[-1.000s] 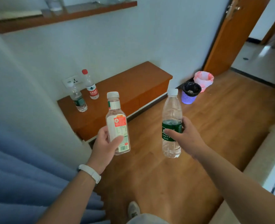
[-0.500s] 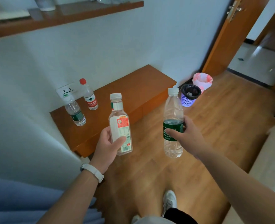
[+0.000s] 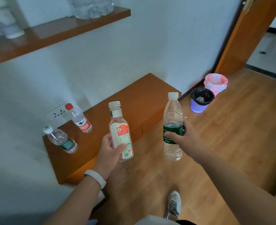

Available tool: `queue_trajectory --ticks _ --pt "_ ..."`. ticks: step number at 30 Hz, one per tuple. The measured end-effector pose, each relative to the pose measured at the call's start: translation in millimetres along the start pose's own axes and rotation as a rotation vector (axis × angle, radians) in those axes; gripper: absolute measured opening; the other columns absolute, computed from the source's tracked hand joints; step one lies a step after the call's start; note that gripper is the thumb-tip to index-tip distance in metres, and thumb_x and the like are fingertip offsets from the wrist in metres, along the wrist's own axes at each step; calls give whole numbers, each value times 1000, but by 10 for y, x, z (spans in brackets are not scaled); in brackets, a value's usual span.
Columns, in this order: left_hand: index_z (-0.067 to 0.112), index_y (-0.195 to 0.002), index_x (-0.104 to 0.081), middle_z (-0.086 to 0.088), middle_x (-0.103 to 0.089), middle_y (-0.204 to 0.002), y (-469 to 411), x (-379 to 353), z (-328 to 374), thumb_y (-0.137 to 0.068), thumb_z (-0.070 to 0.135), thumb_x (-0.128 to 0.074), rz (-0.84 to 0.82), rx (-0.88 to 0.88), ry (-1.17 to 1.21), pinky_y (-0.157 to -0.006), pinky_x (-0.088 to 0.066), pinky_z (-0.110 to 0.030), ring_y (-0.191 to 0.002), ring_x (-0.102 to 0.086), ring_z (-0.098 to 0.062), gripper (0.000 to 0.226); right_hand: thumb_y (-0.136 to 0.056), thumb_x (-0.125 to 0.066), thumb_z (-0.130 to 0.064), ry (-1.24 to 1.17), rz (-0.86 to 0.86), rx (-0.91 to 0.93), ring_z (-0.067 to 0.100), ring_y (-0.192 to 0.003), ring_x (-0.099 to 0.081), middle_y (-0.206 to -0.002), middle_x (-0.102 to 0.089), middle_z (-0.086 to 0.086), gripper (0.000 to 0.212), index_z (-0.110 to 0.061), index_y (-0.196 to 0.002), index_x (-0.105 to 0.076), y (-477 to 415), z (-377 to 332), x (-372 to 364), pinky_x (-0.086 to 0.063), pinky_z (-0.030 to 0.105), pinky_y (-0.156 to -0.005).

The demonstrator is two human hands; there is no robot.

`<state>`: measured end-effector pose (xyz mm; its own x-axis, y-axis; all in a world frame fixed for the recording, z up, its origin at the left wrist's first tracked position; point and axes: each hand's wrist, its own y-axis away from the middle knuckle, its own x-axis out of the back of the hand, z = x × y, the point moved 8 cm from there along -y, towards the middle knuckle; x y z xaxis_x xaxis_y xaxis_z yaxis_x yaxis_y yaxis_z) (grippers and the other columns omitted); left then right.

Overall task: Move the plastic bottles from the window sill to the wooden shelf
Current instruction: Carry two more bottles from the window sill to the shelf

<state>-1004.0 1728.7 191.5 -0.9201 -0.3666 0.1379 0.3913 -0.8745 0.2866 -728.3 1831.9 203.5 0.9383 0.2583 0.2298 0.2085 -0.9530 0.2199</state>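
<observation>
Both bottles are closer to the low shelf (image 3: 134, 101) than they were a moment ago, because the person has stepped forward and the blue cloth at the bottom left has gone out of sight. The left hand (image 3: 109, 153) is wrapped tight around the lower half of the short bottle (image 3: 120, 132), the one with the white and red label. The right hand (image 3: 185, 138) is clamped on the green label of the tall bottle (image 3: 173, 125). Both bottles stand almost straight up, caps on top, held in the air above the floor. The shelf lies ahead and to the left of both hands. The left hand is nearer to it; its bottle shows right in front of the shelf's edge, while the tall bottle hangs over the floor, further to the right. So I think the short bottle can go down first, with a small reach forward and left, and it should be set down bottom first. Two more bottles already stand at the far left end of the shelf: a red-cap bottle (image 3: 80, 119) by the wall socket (image 3: 56, 112), and a green-label bottle (image 3: 61, 139) near the corner. The middle and right part of the shelf top is bare brown wood, so there is room. Past the shelf's right end sit a purple bin (image 3: 200, 101) and a pink bin (image 3: 216, 82) on the wooden floor (image 3: 231, 135). A higher ledge (image 3: 61, 33) runs along the white wall above, and an open door (image 3: 247, 38) is on the right.
</observation>
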Motion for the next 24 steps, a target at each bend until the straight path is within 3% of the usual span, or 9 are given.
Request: queue_trajectory --ticks 5,7,10,15,19,24 --pt "22 -134 -43 1 -61 -127 -529 -692 383 -90 14 -71 -34 -37 20 -80 -61 -31 -115 -63 -22 53 -80 -79 -30 1 3 -11 10 -100 -65 -112 -65 -7 61 -26 -132 -47 -541 -31 527 -58 39 -86" --pt "22 -132 -44 0 -62 -126 -697 -975 472 -88 12 -72 -46 -45 33 -76 -61 -29 -114 -63 -21 53 -80 -79 -32 2 -2 -13 7 -96 -66 -109 -66 -9 60 -27 -130 -47 -737 -15 730 -58 37 -84" --pt "23 -132 -44 0 -61 -125 -910 -1317 538 -87 11 -73 -63 -54 23 -69 -59 -25 -113 -63 -21 54 -78 -79 -38 4 17 -17 4 -94 -67 -107 -67 -13 62 -31 -130 -48 -995 52 984 -58 37 -83" --pt "24 -130 -46 0 -62 -126 -1215 -1633 579 -86 17 -75 -91 -12 45 -76 -60 -31 -113 -64 -20 53 -65 -76 -60 43 20 -61 5 -96 -67 -105 -67 -18 70 -43 -126 -46 -1252 190 1216 -58 40 -84" --pt "23 -131 -46 1 -63 -124 -1541 -1766 660 -86 18 -75 -78 -38 20 -70 -59 -25 -112 -64 -20 54 -73 -79 -45 12 25 -83 4 -95 -66 -106 -66 -14 62 -36 -126 -48 -1546 204 1320 -58 39 -85" --pt "25 -133 -46 3 -63 -127 -1997 -1828 608 -86 22 -76 -83 -31 7 -88 -59 -40 -117 -63 -20 55 -76 -81 -38 38 9 -113 5 -94 -67 -106 -67 -13 56 -32 -122 -51 -1987 210 1250 -58 33 -81"
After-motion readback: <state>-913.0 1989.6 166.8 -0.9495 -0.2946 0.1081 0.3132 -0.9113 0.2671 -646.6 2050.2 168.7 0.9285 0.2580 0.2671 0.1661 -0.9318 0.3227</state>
